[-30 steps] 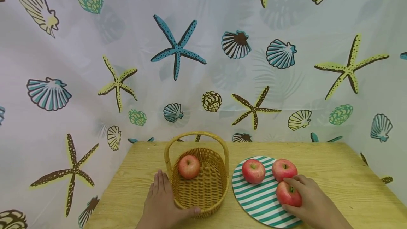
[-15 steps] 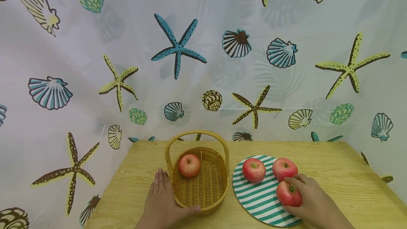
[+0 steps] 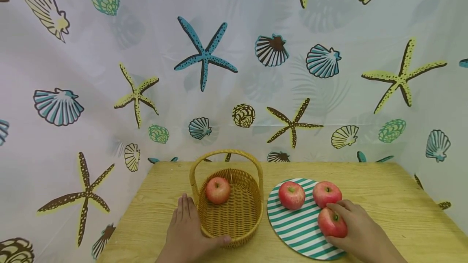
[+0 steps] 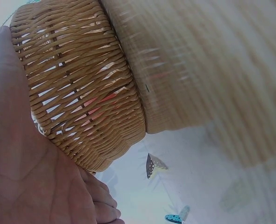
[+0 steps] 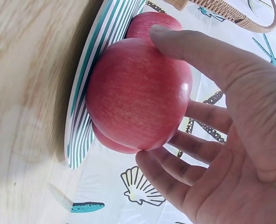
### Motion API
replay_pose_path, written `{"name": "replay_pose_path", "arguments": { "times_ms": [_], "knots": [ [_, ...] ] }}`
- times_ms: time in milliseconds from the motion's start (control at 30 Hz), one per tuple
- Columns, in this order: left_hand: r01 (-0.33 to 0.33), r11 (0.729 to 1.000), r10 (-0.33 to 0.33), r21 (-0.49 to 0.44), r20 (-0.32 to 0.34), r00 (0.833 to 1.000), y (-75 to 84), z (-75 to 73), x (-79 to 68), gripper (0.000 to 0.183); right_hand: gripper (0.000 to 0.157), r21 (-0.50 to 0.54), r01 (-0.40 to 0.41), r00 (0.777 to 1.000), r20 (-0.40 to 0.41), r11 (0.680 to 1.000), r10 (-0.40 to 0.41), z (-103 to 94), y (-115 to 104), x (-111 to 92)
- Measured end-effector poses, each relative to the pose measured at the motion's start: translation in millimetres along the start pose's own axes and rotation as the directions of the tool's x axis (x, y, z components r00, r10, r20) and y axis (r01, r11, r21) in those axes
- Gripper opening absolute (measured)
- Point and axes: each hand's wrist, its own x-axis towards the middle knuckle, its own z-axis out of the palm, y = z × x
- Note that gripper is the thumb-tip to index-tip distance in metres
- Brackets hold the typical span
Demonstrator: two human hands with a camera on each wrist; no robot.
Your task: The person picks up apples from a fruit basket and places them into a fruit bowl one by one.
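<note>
A wicker basket (image 3: 241, 214) with a tall arched handle stands in front of me, one apple (image 3: 217, 190) inside at its back left. My left hand (image 3: 184, 230) rests along the basket's left side, fingers straight, thumb reaching across the front rim. To the right, a round mat with green and white stripes (image 3: 292, 230) carries three red apples. My right hand (image 3: 352, 226) grips the front apple (image 3: 330, 223), thumb on the near side and fingers round its right and far side. In the right wrist view this apple (image 5: 135, 93) sits close against the striped surface.
Behind the gripped apple lie two more, the back-left apple (image 3: 291, 195) and the back-right apple (image 3: 326, 194), which is close to my fingers. Everything stands on a wooden table (image 3: 395, 198). A white curtain (image 3: 241, 19) printed with shells and starfish encloses the back and sides.
</note>
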Motion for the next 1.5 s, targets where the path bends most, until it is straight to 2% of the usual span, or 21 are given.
{"name": "replay_pose_path", "arguments": {
  "times_ms": [467,600,800,967,1133,1267,1500],
  "knots": [
    [0.015,1.0,-0.015,0.003,0.018,1.0,-0.4,0.4,0.4,0.162,0.08,-0.139,0.03,0.998,-0.053,0.99,-0.038,-0.5,-11,-3],
    [0.013,1.0,-0.013,0.003,0.016,1.0,-0.6,0.6,0.9,0.162,0.076,-0.161,0.062,0.995,-0.071,0.985,-0.074,-1.2,-15,-5],
    [0.018,1.0,-0.018,0.008,0.021,1.0,-0.9,0.9,2.0,0.163,0.08,-0.2,0.138,0.982,-0.1,0.97,-0.16,0.1,-25,-8],
    [0.017,1.0,-0.017,0.013,0.017,1.0,-0.8,0.1,1.2,0.163,0.076,-0.215,0.183,0.97,-0.117,0.959,-0.212,2.6,-33,-9],
    [0.013,1.0,-0.013,0.02,0.012,1.0,-0.2,-0.5,-0.1,0.162,0.071,-0.213,0.242,0.951,-0.141,0.946,-0.275,5.9,-40,-9],
    [0.009,1.0,-0.009,0.021,0.008,1.0,-0.1,-0.3,0.2,0.161,0.067,-0.196,0.305,0.927,-0.164,0.932,-0.337,9.3,-46,-9],
    [0.006,1.0,-0.006,0.022,0.006,1.0,-1.8,2.8,2.0,0.161,0.065,-0.263,0.397,0.869,-0.2,0.879,-0.452,18.7,-58,-8]
  ]
}}
